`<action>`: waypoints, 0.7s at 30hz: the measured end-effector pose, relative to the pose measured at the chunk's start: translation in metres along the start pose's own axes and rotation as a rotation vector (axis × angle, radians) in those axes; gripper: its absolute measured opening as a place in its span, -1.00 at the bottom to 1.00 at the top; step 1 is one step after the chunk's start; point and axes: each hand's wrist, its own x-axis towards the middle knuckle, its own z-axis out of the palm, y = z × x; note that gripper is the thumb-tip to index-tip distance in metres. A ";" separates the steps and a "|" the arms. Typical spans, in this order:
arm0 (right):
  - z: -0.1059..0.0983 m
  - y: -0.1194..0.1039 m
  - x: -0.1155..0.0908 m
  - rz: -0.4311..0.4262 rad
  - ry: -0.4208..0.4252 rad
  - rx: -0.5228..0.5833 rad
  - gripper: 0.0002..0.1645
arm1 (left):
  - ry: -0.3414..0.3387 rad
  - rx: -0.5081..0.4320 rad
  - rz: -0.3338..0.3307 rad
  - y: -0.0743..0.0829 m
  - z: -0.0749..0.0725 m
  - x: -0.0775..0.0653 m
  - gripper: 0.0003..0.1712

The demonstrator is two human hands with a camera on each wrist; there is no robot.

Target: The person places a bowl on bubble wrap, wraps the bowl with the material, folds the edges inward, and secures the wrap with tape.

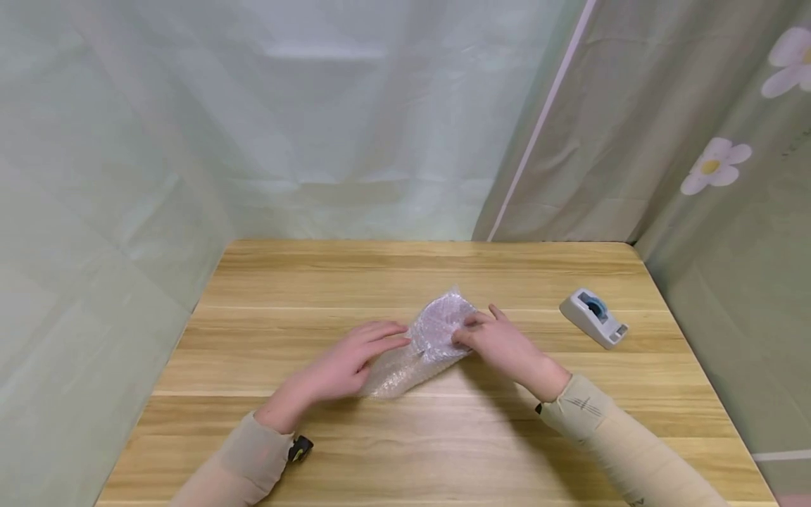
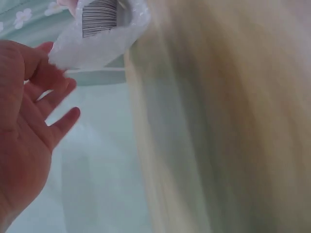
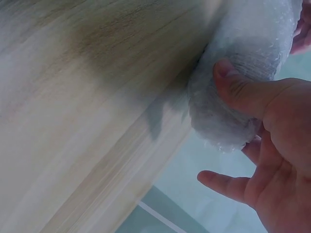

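Observation:
A bundle of clear bubble wrap lies slantwise across the middle of the wooden table. Something with a rounded end, pale lilac in the head view, shows through its upper part. Fine dark parallel lines on it are visible in the left wrist view. My right hand holds the upper end, thumb pressed on the near face and fingers behind, little finger sticking out. At the bundle's left side, my left hand has its fingers extended and spread, fingertips right at the wrap's edge.
A white tape dispenser with a blue roll core stands at the right of the wooden table. Pale curtains hang behind and along both sides. A dark wrist device sits at the left sleeve.

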 end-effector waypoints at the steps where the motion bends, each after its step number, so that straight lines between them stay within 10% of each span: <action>1: 0.000 0.000 0.000 0.011 -0.006 0.007 -0.67 | 0.013 0.006 0.008 -0.001 0.000 -0.003 -0.08; 12: -0.001 0.000 0.000 0.014 -0.044 0.020 -0.48 | -0.030 0.252 0.169 -0.009 -0.007 -0.026 -0.10; 21: -0.004 -0.001 0.000 -0.012 -0.059 0.010 -0.53 | -0.044 0.415 0.287 0.000 -0.008 -0.028 -0.79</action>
